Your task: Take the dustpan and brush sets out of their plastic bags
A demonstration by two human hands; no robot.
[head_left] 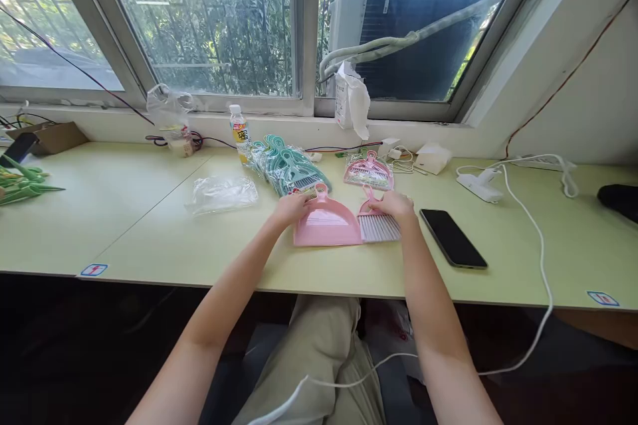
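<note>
Left hand (293, 208) grips the pink dustpan (326, 231) near its handle; right hand (397, 204) grips the pink brush (379, 228) beside it on the table (164, 239). Caution: swinging the right hand outward may strike the nearby phone (453, 238)

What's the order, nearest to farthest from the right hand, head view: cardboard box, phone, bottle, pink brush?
1. Pink brush: in the right hand.
2. Phone: just to its right.
3. Bottle: to the left, farther back.
4. Cardboard box: far left, at the back.
</note>
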